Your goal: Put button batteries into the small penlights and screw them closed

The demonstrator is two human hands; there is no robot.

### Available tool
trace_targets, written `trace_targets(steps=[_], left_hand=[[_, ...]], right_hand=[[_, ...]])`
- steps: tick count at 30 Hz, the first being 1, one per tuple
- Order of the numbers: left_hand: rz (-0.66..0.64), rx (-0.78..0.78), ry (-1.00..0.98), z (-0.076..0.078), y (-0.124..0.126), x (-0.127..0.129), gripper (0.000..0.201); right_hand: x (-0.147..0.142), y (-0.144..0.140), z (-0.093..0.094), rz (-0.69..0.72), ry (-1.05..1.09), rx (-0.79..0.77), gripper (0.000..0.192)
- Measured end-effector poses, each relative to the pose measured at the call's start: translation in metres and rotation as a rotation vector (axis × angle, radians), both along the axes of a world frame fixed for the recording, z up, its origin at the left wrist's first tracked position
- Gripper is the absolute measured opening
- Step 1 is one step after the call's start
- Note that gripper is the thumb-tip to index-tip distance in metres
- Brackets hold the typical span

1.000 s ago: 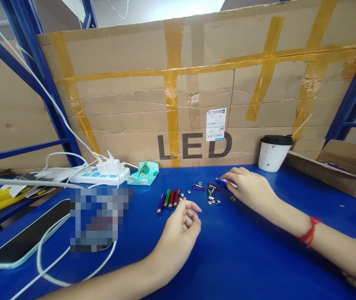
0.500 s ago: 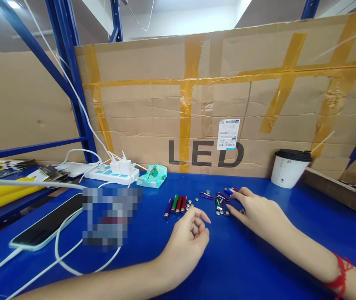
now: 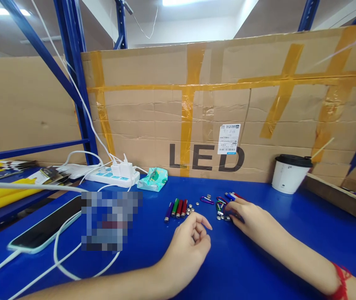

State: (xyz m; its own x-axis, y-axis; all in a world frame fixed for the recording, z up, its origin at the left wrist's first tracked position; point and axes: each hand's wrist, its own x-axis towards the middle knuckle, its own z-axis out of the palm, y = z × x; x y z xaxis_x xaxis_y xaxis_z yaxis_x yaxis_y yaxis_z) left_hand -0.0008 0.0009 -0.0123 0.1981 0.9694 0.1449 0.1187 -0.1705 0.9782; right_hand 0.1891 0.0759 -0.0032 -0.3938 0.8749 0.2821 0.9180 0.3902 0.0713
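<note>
In the lower centre of the frame, the left hand [image 3: 188, 252] curls loosely, thumb and fingertips apart. Four tubes [image 3: 175, 207] and silver caps [image 3: 190, 209] lie just above it. Right of centre, the right hand [image 3: 251, 216] bends over more caps beside a green clip [image 3: 218, 206]; whether it grips any, I cannot tell.

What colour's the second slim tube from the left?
That slim tube is green, best seen in the head view.
</note>
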Motion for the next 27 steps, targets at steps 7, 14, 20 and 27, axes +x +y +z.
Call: trace_targets(steps=[7,14,20,27], left_hand=[[-0.005,0.021,-0.023,-0.003,0.002,0.000,0.014],[-0.010,0.009,-0.040,-0.006,0.003,-0.001,0.013],[-0.006,-0.003,-0.041,-0.005,0.002,0.000,0.013],[-0.010,-0.001,-0.033,-0.005,0.003,0.000,0.013]], right_hand=[[-0.003,-0.006,0.005,-0.080,-0.020,0.082,0.016],[-0.002,-0.012,0.013,-0.149,-0.042,0.040,0.015],[0.001,-0.007,0.006,-0.034,0.024,0.026,0.011],[0.003,-0.007,0.006,0.132,0.127,0.043,0.019]])
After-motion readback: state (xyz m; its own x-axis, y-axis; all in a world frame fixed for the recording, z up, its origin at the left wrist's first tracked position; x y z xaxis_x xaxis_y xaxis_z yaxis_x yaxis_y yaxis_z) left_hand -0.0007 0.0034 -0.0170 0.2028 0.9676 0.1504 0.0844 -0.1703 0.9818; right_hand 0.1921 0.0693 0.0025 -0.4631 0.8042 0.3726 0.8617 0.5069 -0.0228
